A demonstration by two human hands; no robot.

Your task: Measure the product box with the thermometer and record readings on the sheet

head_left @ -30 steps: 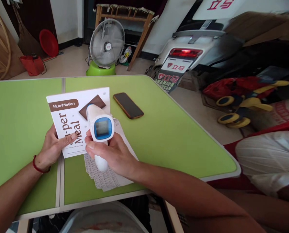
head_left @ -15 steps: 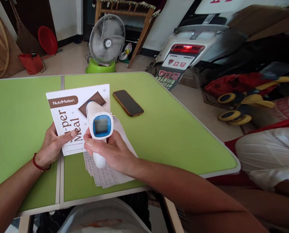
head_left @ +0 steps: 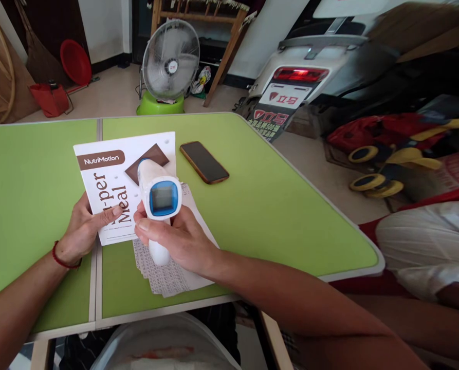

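Observation:
My left hand [head_left: 80, 226] grips the lower left corner of a white NutriMotion box or packet [head_left: 94, 180] with brown print, the thumb across its front. Whether it is a box or a flat packet I cannot tell. My right hand [head_left: 179, 234] is wrapped round the handle of a white infrared thermometer [head_left: 159, 259]. Its blue-framed screen faces me, and its front end points away over the packet, hiding part of the print. Beneath both lie several sheets of paper [head_left: 167, 280] covered in small writing.
A phone [head_left: 204, 162] lies on the green folding table [head_left: 283, 221], right of the packet. Beyond the table stand a fan [head_left: 171, 60] on a green basin and a scooter [head_left: 298, 77]. A person in white clothing [head_left: 425, 241] sits at the right, near a toy with yellow wheels [head_left: 383, 180].
Both hands keep their grips. The view has shifted very slightly; the thermometer and packet stay almost in place.

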